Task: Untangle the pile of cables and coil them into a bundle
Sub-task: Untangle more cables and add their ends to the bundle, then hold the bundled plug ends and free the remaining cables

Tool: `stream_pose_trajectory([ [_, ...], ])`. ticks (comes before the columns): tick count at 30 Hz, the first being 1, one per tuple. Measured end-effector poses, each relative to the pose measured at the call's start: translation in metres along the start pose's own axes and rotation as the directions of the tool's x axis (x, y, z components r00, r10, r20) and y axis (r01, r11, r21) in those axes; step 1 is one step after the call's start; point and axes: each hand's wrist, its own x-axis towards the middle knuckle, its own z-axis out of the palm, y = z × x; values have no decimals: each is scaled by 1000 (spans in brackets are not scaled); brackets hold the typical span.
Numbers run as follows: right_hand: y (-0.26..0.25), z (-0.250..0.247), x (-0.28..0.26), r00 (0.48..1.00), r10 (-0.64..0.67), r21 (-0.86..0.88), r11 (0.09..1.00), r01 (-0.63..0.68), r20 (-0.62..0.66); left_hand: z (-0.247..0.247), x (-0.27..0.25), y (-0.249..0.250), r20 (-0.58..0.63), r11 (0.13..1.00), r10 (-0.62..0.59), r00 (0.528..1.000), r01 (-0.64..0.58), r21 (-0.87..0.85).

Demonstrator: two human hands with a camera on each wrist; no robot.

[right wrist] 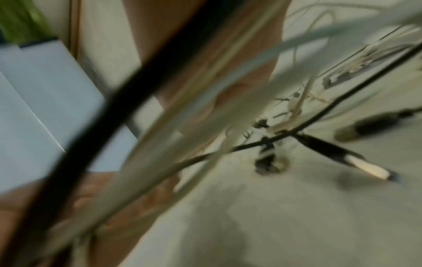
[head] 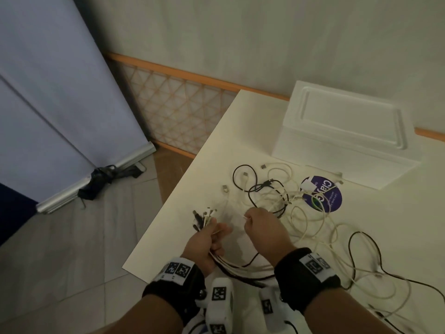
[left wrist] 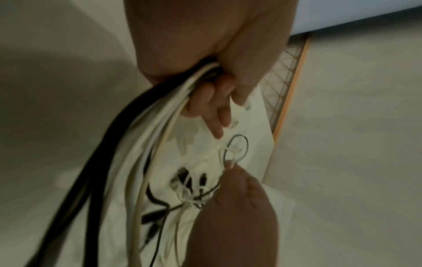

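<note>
Head view: left hand (head: 207,239) gripped a bunch of cable ends (head: 203,216) near the table's (head: 240,121) left edge. Right hand (head: 261,227) pinched a white cable from the loose tangle (head: 277,191) mid-table.

Left wrist: fingers (left wrist: 212,101) curled round black and white cables (left wrist: 141,126).

Right wrist: blurred; grip unclear.

A pale cream, flat-topped worktop (head: 240,131) carries everything. At its far edge stands a white rectangular box with a recessed lid panel (head: 346,133). Just in front of the box lies a round purple sticker with white lettering (head: 333,200). A loose tangle of thin white and black cables (head: 277,189) sprawls across the middle, with strands overlapping the sticker and trailing toward the near right edge.
</note>
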Motion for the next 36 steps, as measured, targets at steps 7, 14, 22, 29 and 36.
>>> stream_pose_trajectory([
  [7,12,-62,-44,989,-141,74,988,138,49,50,-2,36,184,983,147,972,-122,-139],
  [14,94,-155,-98,899,268,173,960,-220,-345,44,30,54,36,987,156,987,-155,-37],
  [22,122,-191,-112,526,517,567,820,-79,-675,57,29,37,102,929,57,993,-90,360],
  [29,84,-193,-90,617,567,832,453,320,-546,58,27,36,23,854,103,994,-100,511],
  [36,25,-139,-50,965,255,932,329,-150,65,63,26,33,9,855,196,981,-175,488],
])
